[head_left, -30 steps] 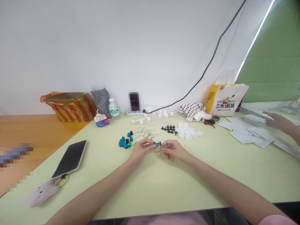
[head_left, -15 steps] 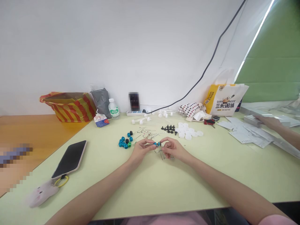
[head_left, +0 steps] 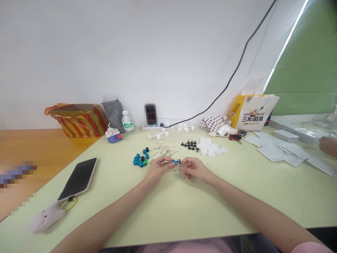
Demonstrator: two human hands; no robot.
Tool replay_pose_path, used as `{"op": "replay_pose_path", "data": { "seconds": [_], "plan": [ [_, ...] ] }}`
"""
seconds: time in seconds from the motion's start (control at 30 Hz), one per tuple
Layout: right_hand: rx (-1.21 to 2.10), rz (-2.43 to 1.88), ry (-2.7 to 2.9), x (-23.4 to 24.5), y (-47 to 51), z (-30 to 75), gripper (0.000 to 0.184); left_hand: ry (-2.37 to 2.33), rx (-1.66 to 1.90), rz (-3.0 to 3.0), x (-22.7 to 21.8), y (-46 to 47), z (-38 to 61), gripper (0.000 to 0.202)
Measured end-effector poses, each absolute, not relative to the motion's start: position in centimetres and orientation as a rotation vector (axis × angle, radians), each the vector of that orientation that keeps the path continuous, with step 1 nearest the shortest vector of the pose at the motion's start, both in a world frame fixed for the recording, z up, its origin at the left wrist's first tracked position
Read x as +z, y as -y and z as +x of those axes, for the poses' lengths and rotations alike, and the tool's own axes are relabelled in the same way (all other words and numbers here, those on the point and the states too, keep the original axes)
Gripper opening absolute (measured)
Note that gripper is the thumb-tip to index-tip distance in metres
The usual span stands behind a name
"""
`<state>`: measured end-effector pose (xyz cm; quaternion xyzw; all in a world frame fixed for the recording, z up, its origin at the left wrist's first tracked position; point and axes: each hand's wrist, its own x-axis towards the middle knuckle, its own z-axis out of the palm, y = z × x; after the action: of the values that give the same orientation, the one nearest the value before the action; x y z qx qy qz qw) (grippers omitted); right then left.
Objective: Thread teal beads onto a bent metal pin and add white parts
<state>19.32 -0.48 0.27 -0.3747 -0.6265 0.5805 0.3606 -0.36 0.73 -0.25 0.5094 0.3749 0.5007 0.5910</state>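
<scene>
The small blue-and-black piece (head_left: 176, 162) is over the surface (head_left: 210, 211), its long axis running left to right. The left hand (head_left: 158, 166) has its grip pinched on one end; the right hand (head_left: 194, 168) is just beside the dark end, its grip impossible to tell.

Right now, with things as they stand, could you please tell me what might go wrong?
The small blue-and-black piece could slip from the left hand, whose grip is only at the fingertips. The loose, round blue pieces beside that hand might roll if nudged. The thin pin-like pieces scattered just beyond it could perhaps be knocked about.
</scene>
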Motion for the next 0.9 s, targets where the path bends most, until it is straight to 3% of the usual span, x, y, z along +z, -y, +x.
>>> {"op": "replay_pose_path", "data": {
  "seconds": [0.4,0.9],
  "plan": [
    [1.487,-0.938,1.577,0.33,0.46,19.32,0.04,-0.855,1.156,1.198,0.08,-0.56,-0.32,0.022],
    [1.483,-0.975,1.587,0.44,0.59,19.29,0.032,-0.843,1.164,1.174,-0.09,-0.71,-0.34,0.023]
  ]
}}
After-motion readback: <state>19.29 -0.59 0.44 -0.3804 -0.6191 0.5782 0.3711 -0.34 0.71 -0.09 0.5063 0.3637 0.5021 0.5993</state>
